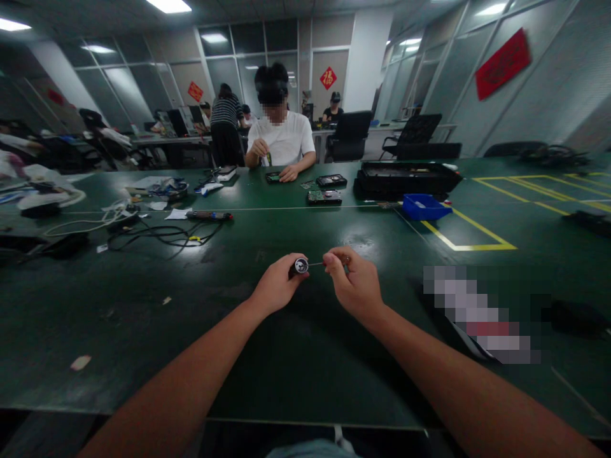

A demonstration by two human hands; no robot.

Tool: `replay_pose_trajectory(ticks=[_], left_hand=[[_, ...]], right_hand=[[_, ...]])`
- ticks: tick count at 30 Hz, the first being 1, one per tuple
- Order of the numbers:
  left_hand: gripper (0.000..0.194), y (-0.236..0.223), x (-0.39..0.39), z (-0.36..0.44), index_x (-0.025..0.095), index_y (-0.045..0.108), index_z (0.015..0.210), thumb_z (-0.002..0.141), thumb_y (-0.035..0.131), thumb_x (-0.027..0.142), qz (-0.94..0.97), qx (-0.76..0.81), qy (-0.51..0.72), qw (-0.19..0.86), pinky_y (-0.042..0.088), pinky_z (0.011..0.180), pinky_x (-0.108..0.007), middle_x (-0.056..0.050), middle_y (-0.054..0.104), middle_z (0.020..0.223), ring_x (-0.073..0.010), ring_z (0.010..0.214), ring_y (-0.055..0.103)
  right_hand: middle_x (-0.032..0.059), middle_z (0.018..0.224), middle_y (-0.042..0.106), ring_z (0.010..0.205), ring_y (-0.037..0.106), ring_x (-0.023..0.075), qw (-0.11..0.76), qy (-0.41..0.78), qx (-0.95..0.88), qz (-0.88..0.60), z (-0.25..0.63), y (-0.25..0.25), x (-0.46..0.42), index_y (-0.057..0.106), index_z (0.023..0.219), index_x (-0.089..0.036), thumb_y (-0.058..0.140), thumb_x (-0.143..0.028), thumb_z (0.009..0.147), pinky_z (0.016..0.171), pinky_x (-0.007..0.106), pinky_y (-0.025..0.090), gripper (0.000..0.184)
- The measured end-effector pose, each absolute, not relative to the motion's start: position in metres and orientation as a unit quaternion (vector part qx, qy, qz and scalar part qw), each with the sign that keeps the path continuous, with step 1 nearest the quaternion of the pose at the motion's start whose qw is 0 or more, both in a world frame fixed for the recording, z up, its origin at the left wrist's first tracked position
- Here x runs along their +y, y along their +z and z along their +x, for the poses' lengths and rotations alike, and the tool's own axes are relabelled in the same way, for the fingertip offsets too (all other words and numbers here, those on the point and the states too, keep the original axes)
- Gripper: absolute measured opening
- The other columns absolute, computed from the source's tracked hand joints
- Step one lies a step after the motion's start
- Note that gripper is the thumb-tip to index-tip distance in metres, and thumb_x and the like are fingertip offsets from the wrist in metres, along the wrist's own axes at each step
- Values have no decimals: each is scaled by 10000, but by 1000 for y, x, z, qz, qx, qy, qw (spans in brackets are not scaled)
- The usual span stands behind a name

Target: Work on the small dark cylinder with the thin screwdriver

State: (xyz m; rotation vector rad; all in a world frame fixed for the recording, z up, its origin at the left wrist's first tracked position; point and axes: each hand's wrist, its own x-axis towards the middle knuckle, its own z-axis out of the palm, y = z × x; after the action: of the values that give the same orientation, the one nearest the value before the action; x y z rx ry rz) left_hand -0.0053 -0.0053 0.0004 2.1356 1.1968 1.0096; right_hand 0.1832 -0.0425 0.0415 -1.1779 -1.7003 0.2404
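Note:
My left hand (277,283) is closed around a small dark cylinder (301,265), whose round silver-rimmed end faces me and shows dark and light parts inside. From the fingertips of my right hand (353,280) a thin metal rod (315,264) points left to the rim of that cylinder. Whether its tip touches the rim or goes inside, I cannot tell. The other end of the rod is hidden in my right fingers, which are pinched shut. Both hands are held over the green table (286,369).
Across the table a person in a white shirt (286,137) handles a circuit board (274,177). Hard drives (324,197), a blue bin (424,207) and a black case (405,181) lie ahead. Cables (157,232) and an electric screwdriver (209,216) lie left; a blurred packet (477,318) right.

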Motion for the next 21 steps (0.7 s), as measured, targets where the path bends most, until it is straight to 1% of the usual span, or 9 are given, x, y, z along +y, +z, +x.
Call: replay_pose_trajectory(ticks=[2,8,13,18,21], left_hand=[[257,0,-5,-5,219,633,1142,886,642,237,783,438,371,241,486,928,-361,-43,681,1112,-207,1004,626],[269,-1,-5,-6,221,630,1155,886,640,227,784,433,370,249,490,924,-354,-42,681,1135,-207,1026,630],[270,1,-6,-5,222,633,1150,881,647,226,787,428,368,250,485,961,-365,-41,684,1142,-211,1044,633],[280,2,-7,-4,233,635,1143,865,661,215,782,436,369,249,497,937,-362,-31,688,1125,-211,1025,639],[277,3,-8,-4,230,635,1143,867,659,219,783,433,368,253,498,935,-363,-33,689,1126,-212,1024,640]], right_hand=[[20,679,706,598,650,156,506,104,-704,-487,183,42,-43,672,875,-196,530,-416,971,597,267,446,278],[19,683,722,597,663,158,506,119,-703,-485,183,41,-42,705,888,-197,547,-430,963,586,268,448,292],[2,623,700,525,633,146,527,120,-677,-500,184,43,-41,731,850,-205,565,-460,952,530,263,422,321],[14,663,719,599,667,157,545,120,-653,-511,185,43,-38,725,826,-206,558,-472,957,570,263,446,341],[10,642,707,570,640,148,536,98,-663,-513,186,43,-38,730,778,-209,558,-496,952,561,265,427,377]])
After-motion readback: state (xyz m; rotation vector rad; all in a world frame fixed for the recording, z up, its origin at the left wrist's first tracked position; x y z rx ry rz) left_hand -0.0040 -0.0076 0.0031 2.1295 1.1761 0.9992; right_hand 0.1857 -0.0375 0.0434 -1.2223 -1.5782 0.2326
